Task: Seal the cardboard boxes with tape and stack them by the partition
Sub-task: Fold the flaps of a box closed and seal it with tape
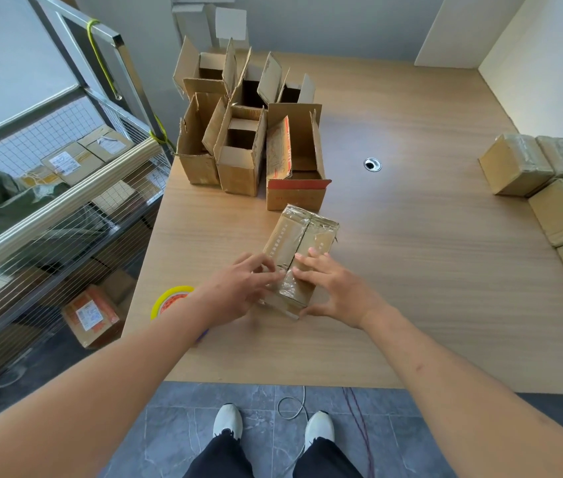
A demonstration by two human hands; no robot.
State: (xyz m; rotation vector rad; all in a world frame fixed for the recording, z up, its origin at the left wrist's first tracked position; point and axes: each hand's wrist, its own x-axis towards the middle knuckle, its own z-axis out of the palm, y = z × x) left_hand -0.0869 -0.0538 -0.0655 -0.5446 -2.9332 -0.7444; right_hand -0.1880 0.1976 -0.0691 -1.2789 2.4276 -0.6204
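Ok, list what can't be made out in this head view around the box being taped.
- Near end of the taped box: covered by the left hand and right hand; whether the tape is pressed flat there is hidden.
- Tape roll: partly behind the left forearm.
- Sealed boxes at right: nearest ones cut off by the frame edge.
- Label print on those boxes: too small.
- Insides of the open boxes: in shadow.

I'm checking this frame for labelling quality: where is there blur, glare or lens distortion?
Head view: the left hand is motion-blurred at the fingers, the right hand sharper. Clear tape on the box gives pale glare that hides its print. Wide-angle distortion bends the table edges and the metal cart rails. Daylight brightens the right wall; shadows are soft.
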